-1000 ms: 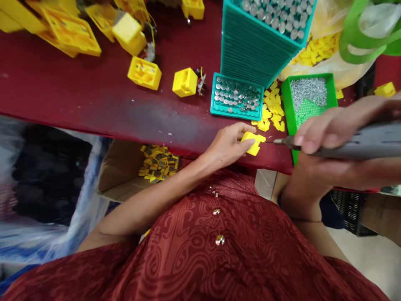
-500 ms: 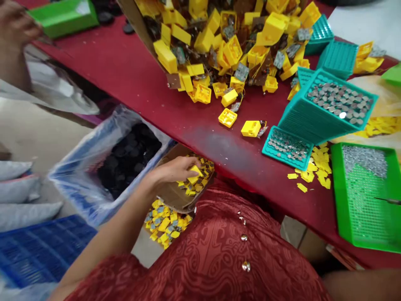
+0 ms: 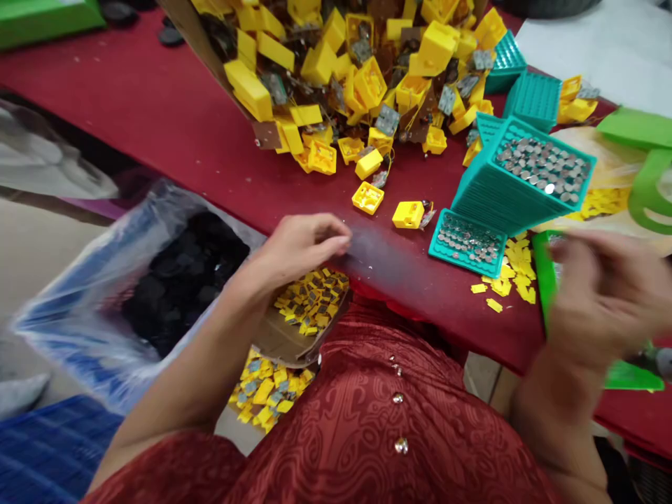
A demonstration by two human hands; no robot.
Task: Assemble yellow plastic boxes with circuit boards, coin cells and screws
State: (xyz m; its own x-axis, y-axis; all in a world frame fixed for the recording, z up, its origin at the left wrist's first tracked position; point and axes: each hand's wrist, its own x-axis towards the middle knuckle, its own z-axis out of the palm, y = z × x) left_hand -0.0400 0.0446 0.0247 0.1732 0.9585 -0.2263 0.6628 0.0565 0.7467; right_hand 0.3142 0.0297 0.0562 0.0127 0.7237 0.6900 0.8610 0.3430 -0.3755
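Note:
My left hand (image 3: 309, 245) is over the table's front edge, palm down, with nothing visible between its slightly parted thumb and fingers. Below it, a cardboard box (image 3: 278, 339) holds many small yellow plastic pieces (image 3: 312, 297) with grey parts. Blurred by motion, my right hand (image 3: 603, 294) hangs above the green tray (image 3: 540, 266), its fingers bent; whether they hold anything is unclear. A dark tool tip (image 3: 660, 360) shows just below that hand. An open yellow case (image 3: 367, 198) and another yellow case (image 3: 408, 214) with wired parts lie between the hands.
A large heap of yellow cases (image 3: 367, 84) spills from a carton at the back. Stacked teal trays (image 3: 483, 189) carry small metal discs, beside loose yellow flat pieces (image 3: 517, 269). At left stands a plastic-lined bin (image 3: 68, 308) of black parts (image 3: 183, 280).
My left hand has let go of a yellow piece and risen from the cardboard box to the table edge. My right hand has come into view at the right. The view has shifted rightward.

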